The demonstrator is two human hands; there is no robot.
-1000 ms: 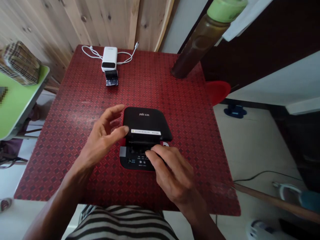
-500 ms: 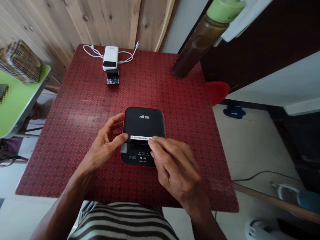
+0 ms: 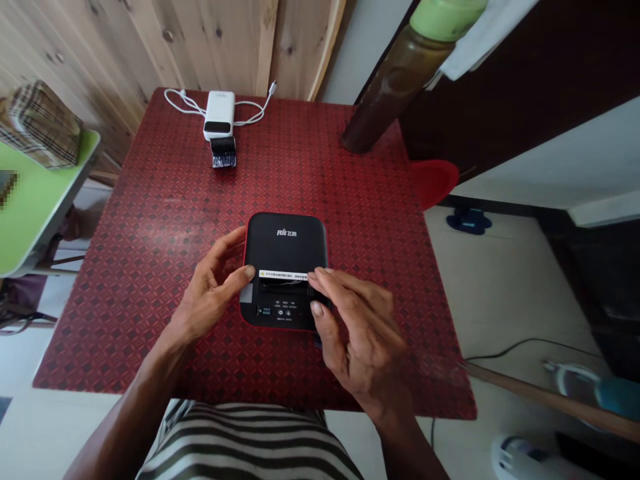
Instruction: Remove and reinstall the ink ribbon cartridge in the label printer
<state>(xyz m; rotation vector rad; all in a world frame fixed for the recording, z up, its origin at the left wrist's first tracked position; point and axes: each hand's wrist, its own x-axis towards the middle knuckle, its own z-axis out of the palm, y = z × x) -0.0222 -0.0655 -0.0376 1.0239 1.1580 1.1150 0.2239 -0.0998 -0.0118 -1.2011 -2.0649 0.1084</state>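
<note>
A small black printer [image 3: 287, 250] with a red rim sits in the middle of the red patterned table [image 3: 165, 220]. Its lid is down, with a white warning strip along the lid's front edge above a row of buttons. My left hand [image 3: 213, 293] rests against the printer's left side, thumb on the lid's front left corner, fingers apart. My right hand [image 3: 355, 333] lies over the printer's right front corner, fingers stretched onto the lid edge and thumb by the button panel. Neither hand holds anything loose.
A white power bank [image 3: 219, 115] with a white cable and a small black block [image 3: 223, 152] lie at the table's far left. A tall brown bottle with a green cap [image 3: 395, 80] stands at the far right. A green side table [image 3: 35, 200] is left; a red stool [image 3: 434, 181] right.
The printer's lid, raised a second ago, has come down flat. My right hand moved from the button panel to the lid's right front corner. My left hand closed in on the left side.
</note>
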